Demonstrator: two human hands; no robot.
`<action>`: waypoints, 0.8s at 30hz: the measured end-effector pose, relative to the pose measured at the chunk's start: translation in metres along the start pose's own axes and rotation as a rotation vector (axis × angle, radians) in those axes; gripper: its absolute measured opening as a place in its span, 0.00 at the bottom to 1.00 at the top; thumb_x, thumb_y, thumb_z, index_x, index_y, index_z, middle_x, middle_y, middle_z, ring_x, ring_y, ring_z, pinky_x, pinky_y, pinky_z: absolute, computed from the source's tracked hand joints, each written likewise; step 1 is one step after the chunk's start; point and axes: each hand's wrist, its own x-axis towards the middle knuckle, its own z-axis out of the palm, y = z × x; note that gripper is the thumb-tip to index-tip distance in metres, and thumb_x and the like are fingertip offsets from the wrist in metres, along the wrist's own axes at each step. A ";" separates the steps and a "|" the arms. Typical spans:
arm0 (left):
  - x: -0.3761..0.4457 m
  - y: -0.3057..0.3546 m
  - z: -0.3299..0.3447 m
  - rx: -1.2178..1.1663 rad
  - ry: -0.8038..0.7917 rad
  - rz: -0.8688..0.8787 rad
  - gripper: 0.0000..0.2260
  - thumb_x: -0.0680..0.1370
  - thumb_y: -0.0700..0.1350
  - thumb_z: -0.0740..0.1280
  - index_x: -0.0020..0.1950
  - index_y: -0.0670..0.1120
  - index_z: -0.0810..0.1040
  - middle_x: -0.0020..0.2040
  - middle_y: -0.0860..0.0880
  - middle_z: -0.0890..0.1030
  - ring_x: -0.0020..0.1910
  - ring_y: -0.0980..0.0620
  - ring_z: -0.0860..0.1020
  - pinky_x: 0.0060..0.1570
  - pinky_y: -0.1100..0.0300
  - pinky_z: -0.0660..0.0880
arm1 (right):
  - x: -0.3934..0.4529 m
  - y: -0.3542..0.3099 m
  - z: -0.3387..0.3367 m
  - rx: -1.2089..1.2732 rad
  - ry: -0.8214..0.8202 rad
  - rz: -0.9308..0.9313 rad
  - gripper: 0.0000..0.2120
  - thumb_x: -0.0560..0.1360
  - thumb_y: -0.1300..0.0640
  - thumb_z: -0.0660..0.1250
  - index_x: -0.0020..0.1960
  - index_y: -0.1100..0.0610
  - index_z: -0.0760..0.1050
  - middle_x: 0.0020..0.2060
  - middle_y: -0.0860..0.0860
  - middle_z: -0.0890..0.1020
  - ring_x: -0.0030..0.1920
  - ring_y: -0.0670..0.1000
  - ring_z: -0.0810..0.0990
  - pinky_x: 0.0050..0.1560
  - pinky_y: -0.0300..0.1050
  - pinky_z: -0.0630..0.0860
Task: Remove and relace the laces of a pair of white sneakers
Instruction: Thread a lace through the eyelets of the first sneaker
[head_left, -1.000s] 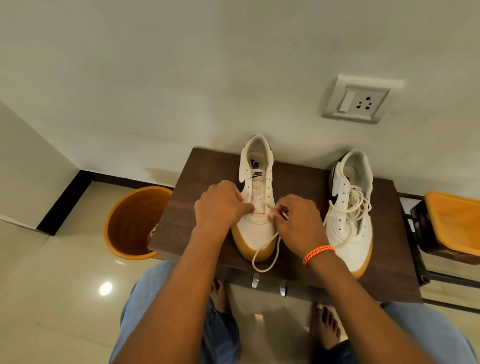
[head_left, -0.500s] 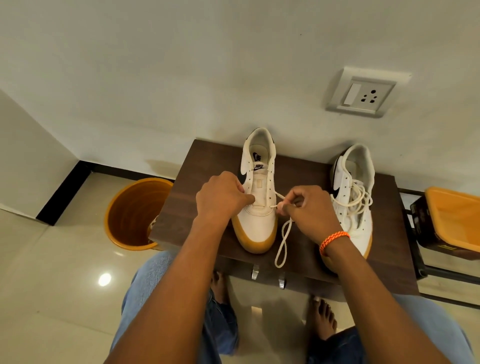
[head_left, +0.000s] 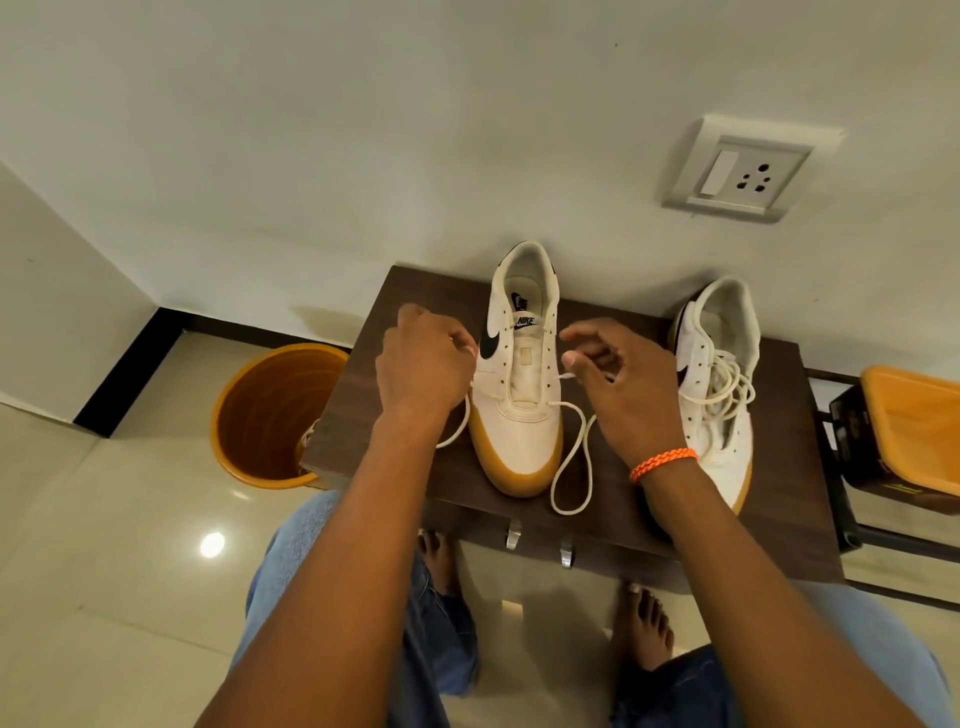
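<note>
Near-unlaced sneaker (head_left: 522, 384) sits between both hands on the counter (head_left: 613, 519), toe toward the person, heel at the wall. Lace (head_left: 571, 457) runs only through the lowest eyelets; upper eyelets bare, tongue exposed.

Left hand (head_left: 423, 371): just left of that sneaker, fingers curled, gripping the left end of the lace. Lace drops out below the hand and curves back to the shoe's toe-side eyelet. Fingertips are hidden from this angle, so the exact pinch point can't be read.

Right hand (head_left: 623, 387): just right of the sneaker, thumb and forefinger pinching the lace tip close to the right eyelet row, other fingers loosely spread above. Below this hand the lace hangs in a long loop over the counter, reaching near the front edge. Orange braided wristband (head_left: 662, 464) on the right wrist.

Second sneaker (head_left: 719, 384): beyond the right hand, same orientation, partly covered by that wrist. Its lace (head_left: 722, 387) is bunched in loose coils on top, probably still threaded in part, hard to tell.

Further out: orange bucket (head_left: 270, 415) on the floor left of the left hand, orange-lidded box (head_left: 914, 431) far right past the second sneaker, wall socket (head_left: 740, 169) above the right hand. Two metal hooks (head_left: 540, 543) on the counter's front edge, bare feet (head_left: 644, 629) and jeans below.
</note>
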 end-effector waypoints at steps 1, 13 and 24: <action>0.001 0.000 0.000 -0.023 -0.020 0.010 0.07 0.80 0.44 0.72 0.47 0.55 0.87 0.58 0.50 0.81 0.52 0.50 0.81 0.53 0.52 0.80 | -0.001 0.001 0.004 -0.045 -0.013 -0.015 0.06 0.79 0.58 0.73 0.55 0.54 0.85 0.47 0.46 0.87 0.47 0.41 0.83 0.50 0.33 0.80; 0.004 0.010 0.006 -0.317 -0.411 0.212 0.09 0.82 0.53 0.72 0.44 0.53 0.87 0.41 0.57 0.87 0.42 0.62 0.83 0.48 0.54 0.81 | 0.003 -0.002 0.020 0.155 -0.023 0.051 0.08 0.77 0.60 0.76 0.56 0.55 0.86 0.50 0.47 0.87 0.52 0.45 0.86 0.56 0.47 0.84; 0.000 0.016 -0.005 -0.497 -0.376 0.071 0.08 0.79 0.52 0.75 0.44 0.49 0.88 0.36 0.51 0.86 0.27 0.57 0.77 0.33 0.66 0.75 | 0.003 0.005 0.030 -0.044 -0.071 -0.016 0.08 0.77 0.50 0.75 0.56 0.48 0.86 0.47 0.41 0.83 0.50 0.48 0.78 0.50 0.37 0.71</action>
